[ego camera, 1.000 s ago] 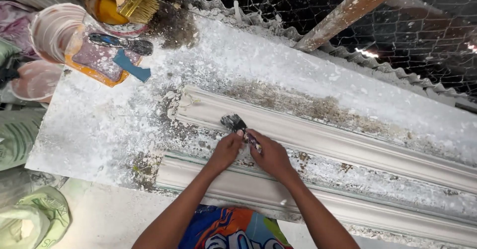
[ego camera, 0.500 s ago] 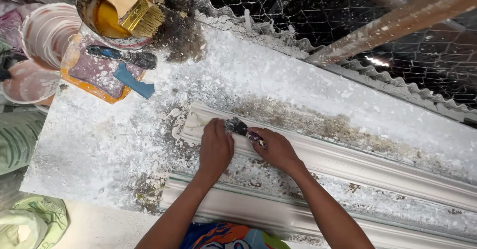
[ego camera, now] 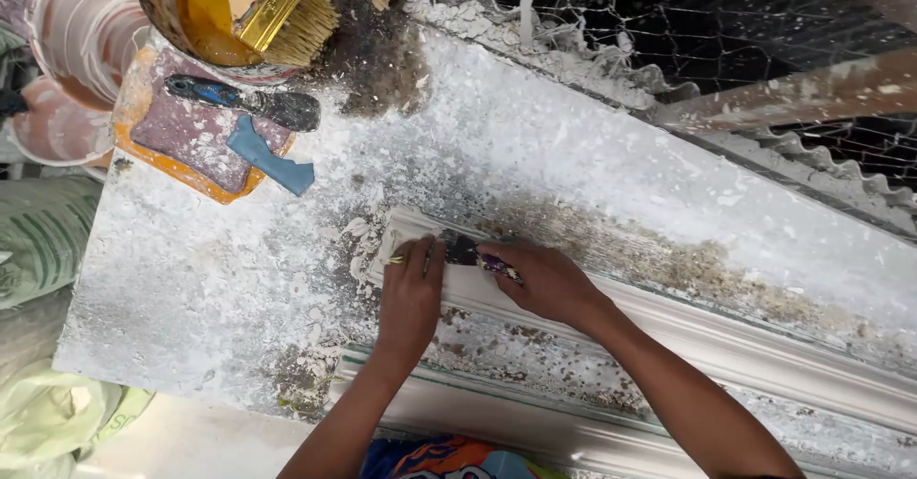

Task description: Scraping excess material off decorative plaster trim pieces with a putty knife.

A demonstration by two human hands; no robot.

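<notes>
A long white plaster moulding (ego camera: 726,345) lies slantwise on a plaster-crusted table (ego camera: 191,278). My left hand (ego camera: 411,298) presses flat on the moulding's left end, fingers stretched out. My right hand (ego camera: 544,283) grips a small dark scraper (ego camera: 468,252) and holds its blade against the moulding just beside my left fingertips. A second moulding (ego camera: 516,417) lies nearer to me, parallel to the first.
At the table's far left are a tin of yellow liquid (ego camera: 205,16) with a broad brush (ego camera: 277,6), a blue-handled putty knife (ego camera: 244,102) on an orange-edged board (ego camera: 181,145), and a white bucket (ego camera: 76,30). Wire mesh (ego camera: 688,21) runs behind; sacks (ego camera: 43,240) sit left.
The view has closed in on the table. Both hands slid left along the moulding toward its end, and my left hand went from bunched by the scraper to flat on the plaster.
</notes>
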